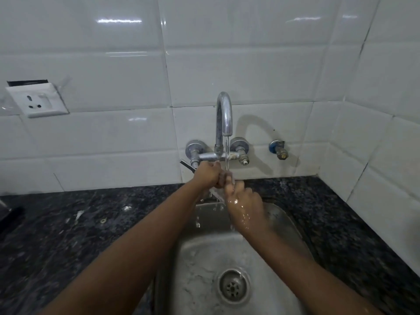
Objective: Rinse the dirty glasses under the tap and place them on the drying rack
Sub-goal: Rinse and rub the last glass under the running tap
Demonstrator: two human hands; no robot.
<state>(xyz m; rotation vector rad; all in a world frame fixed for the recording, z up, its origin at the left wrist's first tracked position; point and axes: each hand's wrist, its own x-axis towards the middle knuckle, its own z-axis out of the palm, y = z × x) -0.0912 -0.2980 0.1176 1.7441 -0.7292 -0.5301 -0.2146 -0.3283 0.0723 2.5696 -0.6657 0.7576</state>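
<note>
Dark object point(10, 215) cut off at left table point(68, 223) edge, left hand point(206, 175) curled round clear glass point(218, 193), glass mostly hidden, held under tap point(223, 114) stream above sink point(286, 219), right hand point(244, 206) wet, fingers on glass, grip unclear.

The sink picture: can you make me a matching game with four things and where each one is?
Things:
1. tap
2. socket
3. drain
4. glass

Places:
A. at the bottom of the sink
B. on the wall tiles at the far left
C. between the left hand and the right hand
D. on the wall above the sink, water running from it

Pairs: 1-D, 2-B, 3-A, 4-C
</note>
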